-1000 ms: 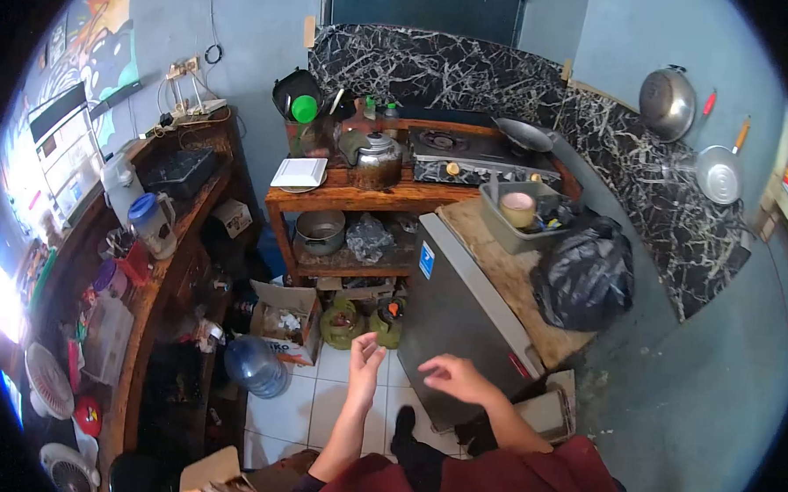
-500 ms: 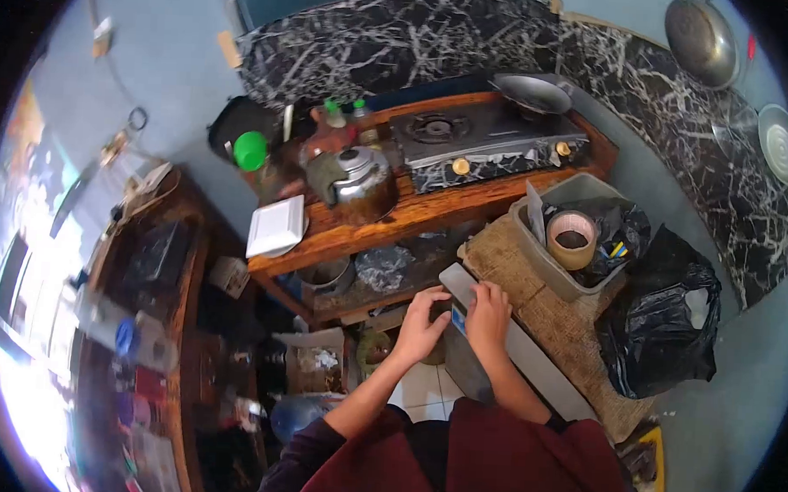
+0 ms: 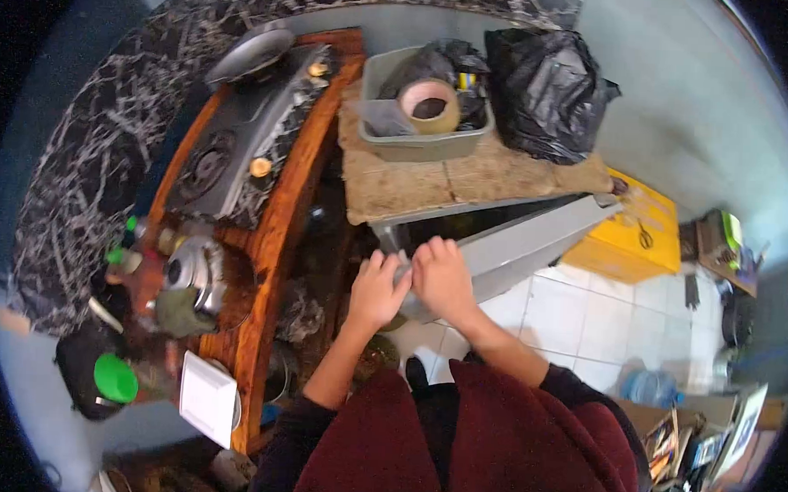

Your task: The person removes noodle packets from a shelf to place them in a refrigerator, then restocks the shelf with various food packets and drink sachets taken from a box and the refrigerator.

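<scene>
A long grey door [image 3: 526,252] stands ajar at the front of a low cabinet, its gap widest at the left and narrowing to the right. At the door's left end, my right hand [image 3: 442,281] curls its fingers over the top edge. Close beside it, my left hand [image 3: 377,291] has its thumb and fingers around the end of the door. The dark inside of the cabinet shows through the gap, with its contents hard to make out. A brown woven mat [image 3: 414,181] covers the cabinet's top.
On the mat are a grey bin [image 3: 433,149] holding a tape roll [image 3: 452,118], and a black plastic bag [image 3: 550,94]. At left, a wooden counter [image 3: 281,206] carries a gas stove [image 3: 227,142], a kettle [image 3: 191,268] and white dishes [image 3: 207,400]. A yellow box [image 3: 627,247] stands at right.
The view has swung to the right. The grey door, flush along the cabinet before, now stands partly open, and both hands have stayed at its left end.
</scene>
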A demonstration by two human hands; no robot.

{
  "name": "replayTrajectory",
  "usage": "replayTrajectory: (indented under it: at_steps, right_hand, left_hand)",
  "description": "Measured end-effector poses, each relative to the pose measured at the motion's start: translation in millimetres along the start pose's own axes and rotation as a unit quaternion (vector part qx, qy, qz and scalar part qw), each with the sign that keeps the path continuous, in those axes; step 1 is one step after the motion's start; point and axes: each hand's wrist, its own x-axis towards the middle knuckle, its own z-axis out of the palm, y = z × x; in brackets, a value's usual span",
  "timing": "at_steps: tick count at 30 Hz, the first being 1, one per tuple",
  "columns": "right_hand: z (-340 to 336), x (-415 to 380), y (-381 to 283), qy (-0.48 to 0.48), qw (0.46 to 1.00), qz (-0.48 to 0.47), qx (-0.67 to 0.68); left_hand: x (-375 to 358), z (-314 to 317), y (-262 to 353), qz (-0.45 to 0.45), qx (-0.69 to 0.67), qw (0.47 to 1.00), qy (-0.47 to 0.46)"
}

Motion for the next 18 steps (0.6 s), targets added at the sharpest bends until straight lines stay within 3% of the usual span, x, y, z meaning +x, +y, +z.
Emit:
replayTrajectory:
  at_steps: [3,4,5,7,9,11,13,15,18]
  right_hand:
    - [-29.3,-46.6,-11.6,-0.007,1.0,0.017,-0.012]
    - [-39.1,-63.8,-12.9,-0.041,0.998,0.037,-0.004]
    - [-48.9,-77.1,-12.7,-0.069,0.996,0.052,0.006]
    - [-71.8,-105.1,-8.4,-0.036,0.995,0.082,-0.036]
    - [-100.6,-130.6,-4.6,-0.025,0.982,0.167,-0.079]
    - [-122.0,-151.8,-1.6,0.012,0.946,0.279,-0.166]
    - [-144.2,-172.4,4.6,0.045,0.909,0.381,-0.165]
    - [-163.4,-188.9,10.0,0.021,0.867,0.449,-0.216]
    - [-182.2,-211.8,28.5,-0.016,0.82,0.495,-0.287]
  left_hand:
    - [-26.8,1.6,9.9,0.076,-0.187,0.971,-0.129]
    - [-34.7,2.4,21.8,0.043,-0.203,0.958,-0.199]
    - [-45.5,18.7,24.2,0.094,-0.264,0.938,-0.205]
    - [-54.7,20.4,53.9,0.089,-0.26,0.904,-0.328]
    - [-64.3,47.1,71.3,0.165,-0.36,0.836,-0.379]
    - [-64.3,64.3,97.2,0.172,-0.37,0.749,-0.523]
    - [-65.9,76.0,121.3,0.235,-0.44,0.681,-0.536]
    - [-67.1,92.3,137.3,0.306,-0.442,0.684,-0.493]
    - [-59.1,102.7,148.2,0.37,-0.333,0.763,-0.413]
